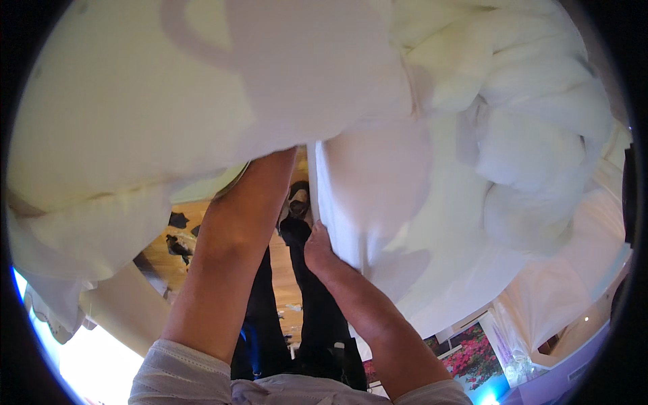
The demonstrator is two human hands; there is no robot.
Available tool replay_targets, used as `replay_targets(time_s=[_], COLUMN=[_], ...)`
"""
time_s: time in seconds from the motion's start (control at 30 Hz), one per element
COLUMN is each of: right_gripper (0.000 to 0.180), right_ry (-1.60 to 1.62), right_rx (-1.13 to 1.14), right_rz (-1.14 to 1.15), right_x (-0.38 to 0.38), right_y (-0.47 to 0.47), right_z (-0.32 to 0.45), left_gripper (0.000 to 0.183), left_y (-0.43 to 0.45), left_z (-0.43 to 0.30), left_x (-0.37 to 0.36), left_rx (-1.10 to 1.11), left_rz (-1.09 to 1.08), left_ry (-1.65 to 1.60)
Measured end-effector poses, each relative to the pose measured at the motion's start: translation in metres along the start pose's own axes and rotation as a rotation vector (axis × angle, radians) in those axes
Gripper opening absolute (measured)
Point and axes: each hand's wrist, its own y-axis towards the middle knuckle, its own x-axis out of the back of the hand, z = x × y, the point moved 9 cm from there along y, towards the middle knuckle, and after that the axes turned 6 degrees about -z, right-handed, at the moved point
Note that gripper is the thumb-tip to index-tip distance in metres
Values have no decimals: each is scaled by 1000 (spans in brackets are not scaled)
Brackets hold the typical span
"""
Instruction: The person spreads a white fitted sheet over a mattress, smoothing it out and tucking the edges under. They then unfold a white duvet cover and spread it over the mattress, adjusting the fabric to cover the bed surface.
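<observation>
A large sheet of thick white fabric (126, 116), soft and padded, fills the upper left and top of the head view. My left forearm runs up beneath its lower edge, which hides my left hand completely. To the right, more white fabric (385, 202) hangs or lies with a long straight edge facing me. My right hand (320, 249) is at that edge, its thumb side showing and its fingers tucked behind the cloth. It appears to grip the fabric there. Bulky folds of white padding (531, 136) are heaped at the upper right.
Below me is a wooden floor (286, 273) with dark scraps (178, 247) and small pale bits on it. My legs and a shoe (298, 200) show between my arms. A picture of pink flowers (471, 354) and translucent plastic sheeting (516, 349) are at the lower right.
</observation>
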Motion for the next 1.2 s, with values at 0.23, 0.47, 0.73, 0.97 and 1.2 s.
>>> replay_targets(time_s=[0.23,0.47,0.73,0.97,1.2], right_gripper=[28,28,26,28,35], right_ry=[10,527,1580,2076,1464], right_rx=[-38,-63,-568,-605,-892], right_rz=[-50,-563,-1010,-908,-1099], right_x=[7,69,77,12,2], right_y=[24,-20,-221,-162,-168], right_z=[-5,6,-75,-126,-118], left_gripper=[41,41,62,80,56], left_y=[-29,-82,-131,-114,-119], left_z=[-9,-39,-72,-92,-79], left_x=[-2,54,132,53,106], left_rx=[-82,-90,728,944,293], left_rz=[12,-255,-1,146,411], left_ry=[120,166,-1318,-1217,-581])
